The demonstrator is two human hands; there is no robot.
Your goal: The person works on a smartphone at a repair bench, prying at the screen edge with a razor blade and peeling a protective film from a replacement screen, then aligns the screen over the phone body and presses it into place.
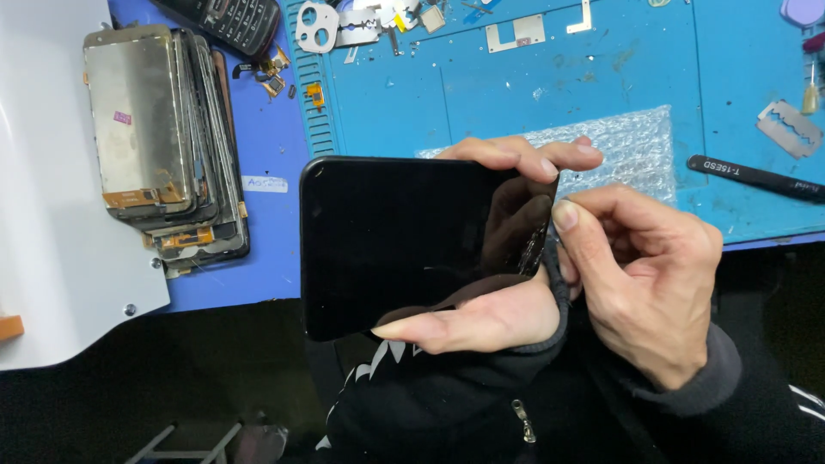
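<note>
A black smartphone (pixel 404 241) with a dark, glossy face is held up in front of me, above the edge of the workbench. My left hand (pixel 481 322) grips it from behind, thumb along the lower edge and fingers curled over the top right corner. My right hand (pixel 644 275) is at the phone's right edge, with thumb and forefinger pinched together against that edge. Whether something small is between those fingertips cannot be made out.
A blue work mat (pixel 516 86) carries a bubble-wrap piece (pixel 636 146), black tweezers (pixel 756 178), a razor blade (pixel 789 127) and small metal parts (pixel 335 26). At the left are a stack of phone screens (pixel 163 129), a black keypad phone (pixel 232 21) and a white panel (pixel 43 215).
</note>
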